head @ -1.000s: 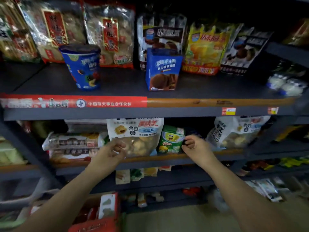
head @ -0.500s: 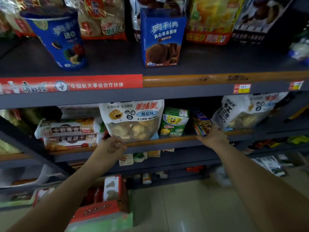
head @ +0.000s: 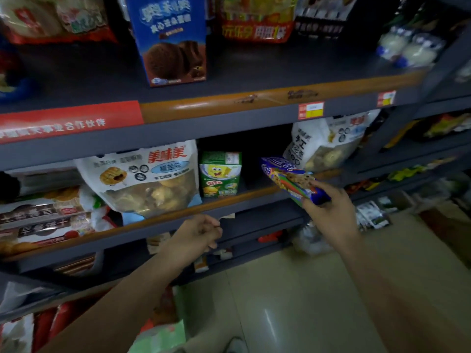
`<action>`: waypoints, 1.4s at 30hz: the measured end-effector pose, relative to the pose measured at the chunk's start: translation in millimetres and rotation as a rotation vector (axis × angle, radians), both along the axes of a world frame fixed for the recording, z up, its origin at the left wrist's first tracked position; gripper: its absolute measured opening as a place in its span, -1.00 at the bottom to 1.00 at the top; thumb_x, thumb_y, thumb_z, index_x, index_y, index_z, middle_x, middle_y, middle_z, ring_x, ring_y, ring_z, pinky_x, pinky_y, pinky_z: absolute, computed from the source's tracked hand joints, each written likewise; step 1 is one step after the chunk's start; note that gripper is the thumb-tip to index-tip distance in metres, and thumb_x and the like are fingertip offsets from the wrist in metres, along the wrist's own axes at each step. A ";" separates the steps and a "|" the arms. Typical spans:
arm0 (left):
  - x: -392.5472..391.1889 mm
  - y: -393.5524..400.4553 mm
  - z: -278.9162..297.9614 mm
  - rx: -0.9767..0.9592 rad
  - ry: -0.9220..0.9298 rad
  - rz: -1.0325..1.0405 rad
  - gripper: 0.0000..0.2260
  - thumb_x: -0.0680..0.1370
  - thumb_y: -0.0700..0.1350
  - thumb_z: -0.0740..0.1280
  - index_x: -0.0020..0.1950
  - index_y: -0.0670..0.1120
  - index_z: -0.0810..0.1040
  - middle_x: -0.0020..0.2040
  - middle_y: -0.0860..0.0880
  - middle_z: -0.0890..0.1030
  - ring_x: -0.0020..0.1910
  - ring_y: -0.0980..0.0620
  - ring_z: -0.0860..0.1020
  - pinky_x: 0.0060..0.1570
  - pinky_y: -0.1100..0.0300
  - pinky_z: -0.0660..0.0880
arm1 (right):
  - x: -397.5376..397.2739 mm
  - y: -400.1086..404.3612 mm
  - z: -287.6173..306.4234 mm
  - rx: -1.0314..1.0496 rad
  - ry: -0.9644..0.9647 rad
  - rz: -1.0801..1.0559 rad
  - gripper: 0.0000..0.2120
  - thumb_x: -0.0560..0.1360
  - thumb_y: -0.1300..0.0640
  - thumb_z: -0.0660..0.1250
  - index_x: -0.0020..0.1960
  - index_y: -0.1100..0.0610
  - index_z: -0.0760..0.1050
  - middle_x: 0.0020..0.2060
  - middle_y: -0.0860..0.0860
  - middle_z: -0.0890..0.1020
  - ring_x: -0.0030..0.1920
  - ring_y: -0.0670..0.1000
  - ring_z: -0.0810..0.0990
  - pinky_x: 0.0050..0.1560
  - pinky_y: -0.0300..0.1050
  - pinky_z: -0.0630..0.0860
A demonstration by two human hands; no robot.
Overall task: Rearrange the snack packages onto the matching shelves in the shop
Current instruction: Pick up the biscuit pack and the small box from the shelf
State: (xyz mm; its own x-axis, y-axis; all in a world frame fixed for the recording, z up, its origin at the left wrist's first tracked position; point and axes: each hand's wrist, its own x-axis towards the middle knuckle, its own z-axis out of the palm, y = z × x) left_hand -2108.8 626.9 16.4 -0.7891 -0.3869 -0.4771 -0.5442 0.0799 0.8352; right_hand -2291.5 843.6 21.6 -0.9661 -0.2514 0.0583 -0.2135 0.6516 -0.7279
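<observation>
A blue cookie packet (head: 290,183) sits pinched at its lower end between the thumb and fingers of the right hand (head: 331,212), its printed face tilted up and its far end reaching over the wooden lip of the middle shelf (head: 229,200), at about four o'clock from the green cartoon carton (head: 220,174) and seven o'clock from a white pastry bag (head: 328,141) leaning at the shelf's right. The packet is off the boards and in the air, so the job looks to be mid-move: one item lifted, its matching shelf not yet reached, and no telling from here how many others remain out of place. The left hand (head: 196,233) hangs at eight o'clock from the packet, well apart from it, fingers loosely curled and holding nothing, just below the shelf edge in front of a large white biscuit bag (head: 147,179). On the shelf above, at eleven o'clock from the packet, a tall blue biscuit box (head: 170,39) stands upright.
</observation>
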 end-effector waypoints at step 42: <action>124.2 -7.4 -44.9 0.694 0.281 0.889 -0.56 0.38 -0.19 0.44 0.24 -0.11 0.45 0.06 -0.17 0.66 0.07 -0.20 0.62 0.19 -0.18 0.47 | 0.5 -157.1 14.3 0.165 0.178 0.562 -0.40 0.39 0.14 0.50 0.36 0.17 0.39 0.23 0.20 0.45 0.23 0.18 0.47 0.18 -0.09 0.39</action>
State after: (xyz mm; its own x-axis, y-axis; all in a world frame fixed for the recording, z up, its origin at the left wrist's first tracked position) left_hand -1984.7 619.6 -28.5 -0.4824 -0.5814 -0.6552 0.0328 -0.7594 0.6497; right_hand -2291.1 686.4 35.9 -0.6616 -0.7395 0.1237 -0.6668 0.5049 -0.5481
